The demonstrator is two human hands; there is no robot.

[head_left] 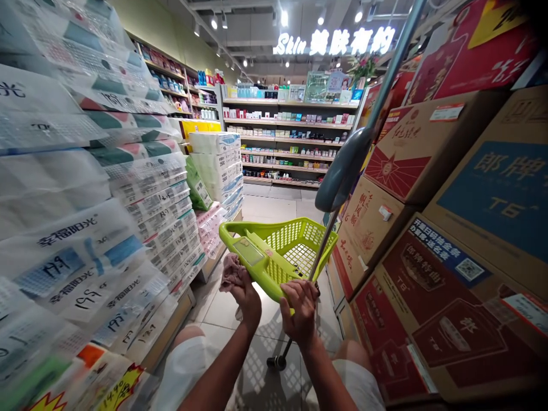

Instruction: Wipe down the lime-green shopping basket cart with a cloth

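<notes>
Straight ahead is a lime-green plastic shopping basket [274,268] with latticed walls, carried on a grey metal frame with a small black wheel [276,362] at the floor. My left hand [247,297] is closed on a mauve cloth [232,273], which lies against the basket's near left rim. The fingers of my right hand [301,308] curl over the near right rim, close by the metal pole [329,228]. A dark grey handle [340,171] stands up above the basket on the right.
Stacked paper packs [154,211] line the left side. Piled cardboard cartons [454,308] rise close on the right. A tiled floor [274,197] runs forward to shelves of small boxed goods [291,140] under a lit sign.
</notes>
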